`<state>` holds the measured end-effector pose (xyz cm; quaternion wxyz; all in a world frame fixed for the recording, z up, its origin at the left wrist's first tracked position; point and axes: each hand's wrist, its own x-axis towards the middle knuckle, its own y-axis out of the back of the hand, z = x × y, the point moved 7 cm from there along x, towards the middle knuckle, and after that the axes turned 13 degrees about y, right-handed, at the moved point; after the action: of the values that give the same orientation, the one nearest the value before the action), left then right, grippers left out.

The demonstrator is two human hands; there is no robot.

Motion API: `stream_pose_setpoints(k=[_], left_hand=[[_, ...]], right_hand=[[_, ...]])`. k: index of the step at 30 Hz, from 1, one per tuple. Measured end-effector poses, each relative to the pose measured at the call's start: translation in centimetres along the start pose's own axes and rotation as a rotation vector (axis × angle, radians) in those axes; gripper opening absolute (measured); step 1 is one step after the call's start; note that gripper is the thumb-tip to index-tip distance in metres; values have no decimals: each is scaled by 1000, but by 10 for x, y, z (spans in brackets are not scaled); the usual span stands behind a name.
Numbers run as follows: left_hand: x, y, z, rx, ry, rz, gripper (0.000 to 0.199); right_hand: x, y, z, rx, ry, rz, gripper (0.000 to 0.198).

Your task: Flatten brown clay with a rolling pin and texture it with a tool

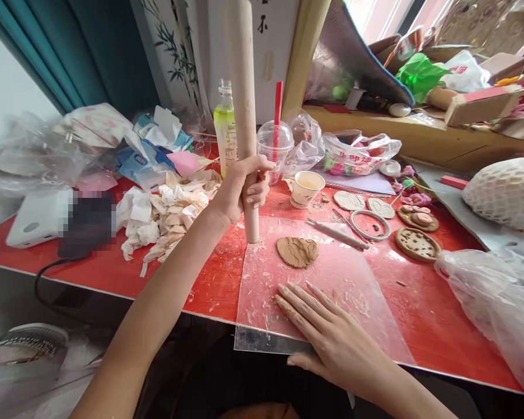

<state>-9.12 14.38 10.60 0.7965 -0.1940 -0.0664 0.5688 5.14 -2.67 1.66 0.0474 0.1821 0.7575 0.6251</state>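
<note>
Over the near edge of the red surface (216, 288), a clear sheet (347, 279) is extended, with room on it to the right of the brown clay piece (297, 252). An upright wooden rod (243, 87) is gripped by the curled left hand (247, 186), and the sheet is touched by the flat right hand (318, 319), fingers slightly apart. Red characters (357, 158), not clearly legible, are printed on the far plastic bag (385, 146).

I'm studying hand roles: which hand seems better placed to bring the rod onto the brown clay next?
Probably the left hand: it grips the upright rod, whose lower end is near the brown clay. The right hand lies palm down on the clear sheet, holding nothing visible.
</note>
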Motion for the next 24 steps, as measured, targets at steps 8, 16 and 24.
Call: stream_pose_setpoints(k=[8,16,24], left_hand=[[-6,8,16,-14,-76,3,28],[-17,34,43,-35,-201,126,29],[-20,55,46,1,-159,224,28]], right_hand=[[10,-4,7,-7,-31,27,88],[49,24,55,245,-137,-24,59],[136,9,171,226,-264,36,65]])
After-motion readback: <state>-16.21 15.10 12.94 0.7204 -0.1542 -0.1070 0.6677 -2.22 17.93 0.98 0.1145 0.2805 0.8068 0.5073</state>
